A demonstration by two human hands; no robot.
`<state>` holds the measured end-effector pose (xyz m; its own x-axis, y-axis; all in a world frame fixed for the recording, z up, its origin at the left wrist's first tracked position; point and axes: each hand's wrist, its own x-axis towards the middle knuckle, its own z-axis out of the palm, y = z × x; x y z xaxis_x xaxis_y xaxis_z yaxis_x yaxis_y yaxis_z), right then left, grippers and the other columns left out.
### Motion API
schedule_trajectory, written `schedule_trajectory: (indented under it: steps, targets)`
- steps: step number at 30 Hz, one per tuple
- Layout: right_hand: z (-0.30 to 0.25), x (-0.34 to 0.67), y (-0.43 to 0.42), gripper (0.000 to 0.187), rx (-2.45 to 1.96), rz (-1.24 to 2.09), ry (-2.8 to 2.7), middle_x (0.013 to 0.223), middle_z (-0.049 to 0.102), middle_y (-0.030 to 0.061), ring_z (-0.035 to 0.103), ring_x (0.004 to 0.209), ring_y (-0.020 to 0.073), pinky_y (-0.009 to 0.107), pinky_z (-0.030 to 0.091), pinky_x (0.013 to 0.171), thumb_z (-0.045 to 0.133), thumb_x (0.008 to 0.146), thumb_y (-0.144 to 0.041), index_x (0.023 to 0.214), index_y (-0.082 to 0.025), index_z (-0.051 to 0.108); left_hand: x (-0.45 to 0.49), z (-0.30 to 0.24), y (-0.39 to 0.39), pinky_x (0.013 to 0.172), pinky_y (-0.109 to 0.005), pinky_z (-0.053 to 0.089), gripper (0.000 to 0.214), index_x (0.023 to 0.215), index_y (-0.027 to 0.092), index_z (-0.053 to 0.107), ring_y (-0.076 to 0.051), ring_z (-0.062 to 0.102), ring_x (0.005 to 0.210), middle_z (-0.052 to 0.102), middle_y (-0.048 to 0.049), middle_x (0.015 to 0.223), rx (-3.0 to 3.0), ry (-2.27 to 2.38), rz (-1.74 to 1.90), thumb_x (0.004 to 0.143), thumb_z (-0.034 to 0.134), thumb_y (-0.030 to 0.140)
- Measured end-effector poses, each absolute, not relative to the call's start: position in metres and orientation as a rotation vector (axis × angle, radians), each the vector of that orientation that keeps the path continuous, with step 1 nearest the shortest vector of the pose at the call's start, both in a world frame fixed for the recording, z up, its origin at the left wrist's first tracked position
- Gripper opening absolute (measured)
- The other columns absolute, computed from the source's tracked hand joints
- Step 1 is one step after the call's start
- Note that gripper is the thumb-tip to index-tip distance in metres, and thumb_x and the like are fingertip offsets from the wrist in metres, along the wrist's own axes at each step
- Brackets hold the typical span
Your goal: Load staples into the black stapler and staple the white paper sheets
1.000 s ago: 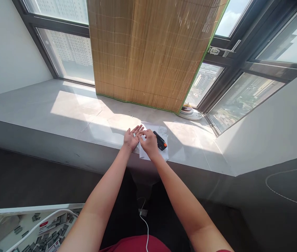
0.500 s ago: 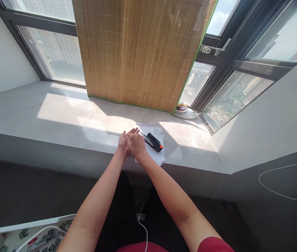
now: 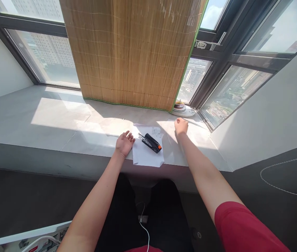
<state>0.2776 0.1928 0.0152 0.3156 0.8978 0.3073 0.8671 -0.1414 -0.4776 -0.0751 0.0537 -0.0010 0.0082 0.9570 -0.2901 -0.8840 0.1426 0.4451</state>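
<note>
My left hand (image 3: 124, 143) lies palm up on the grey sill, fingers loosely spread, just left of a white sheet of paper (image 3: 147, 156). On the paper lies a black stapler with an orange end (image 3: 151, 143), and beside it a small clear packet (image 3: 156, 132). My right hand (image 3: 181, 126) is out to the right of the paper, resting on the sunlit sill with its fingers curled under. I cannot make out anything in it.
The wide grey window sill (image 3: 59, 119) runs across the view. A bamboo blind (image 3: 132, 52) hangs behind it. A stack of small plates (image 3: 184, 110) stands in the window corner. A white box of small parts (image 3: 33, 239) shows at the bottom left. A white cable (image 3: 144, 227) hangs between my legs.
My right hand left my left palm and moved right, past the stapler, onto the sunlit sill. My left hand stayed palm up. The view shifted left and down.
</note>
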Motion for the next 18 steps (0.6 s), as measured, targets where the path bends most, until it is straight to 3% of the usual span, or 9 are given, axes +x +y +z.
schedule_trajectory:
  steps: [5, 10, 15, 18]
  targets:
    - [-0.012, 0.284, 0.194, 0.035, -2.098, 0.125, -1.671, 0.115, 0.079, 0.0177, 0.070, 0.105, 0.0276, 0.035, 0.048, 0.094, 0.053, 0.101, -0.022, 0.123, -0.017, 0.080, -0.076, 0.000, 0.053, 0.068, -0.028, 0.052, 0.024, 0.101, 0.018, 0.064, -0.014, 0.062, 0.068, 0.062, -0.0033, 0.082, 0.167, 0.581, 1.451, 0.111, 0.043, 0.024]
    - [-0.008, 0.285, 0.178, 0.045, -2.064, 0.094, -1.602, 0.120, 0.076, 0.0166, 0.066, 0.103, 0.0255, 0.033, 0.048, 0.091, 0.052, 0.096, -0.016, 0.137, -0.015, 0.071, -0.075, 0.002, 0.052, 0.066, -0.027, 0.050, 0.016, 0.100, 0.018, 0.064, -0.013, 0.059, 0.065, 0.059, -0.0020, 0.079, 0.166, 0.596, 1.456, 0.107, 0.049, 0.018]
    - [-0.016, 0.264, 0.119, 0.035, -2.088, 0.159, -1.762, 0.102, 0.072, 0.0138, 0.062, 0.094, 0.0262, 0.035, 0.044, 0.083, 0.044, 0.096, -0.014, 0.109, -0.017, 0.076, -0.073, 0.000, 0.052, 0.065, -0.026, 0.050, 0.010, 0.097, 0.018, 0.063, -0.012, 0.057, 0.064, 0.056, -0.0005, 0.076, 0.204, 0.610, 1.460, 0.102, 0.056, 0.013]
    - [-0.019, 0.240, 0.088, 0.033, -2.037, 0.083, -2.026, 0.109, 0.069, 0.0152, 0.060, 0.102, 0.0277, 0.037, 0.042, 0.087, 0.040, 0.100, -0.016, 0.105, -0.018, 0.073, -0.081, 0.001, 0.059, 0.066, -0.026, 0.052, 0.005, 0.095, 0.018, 0.063, -0.012, 0.059, 0.065, 0.059, -0.0023, 0.078, 0.256, 0.691, 1.401, 0.097, 0.061, 0.013]
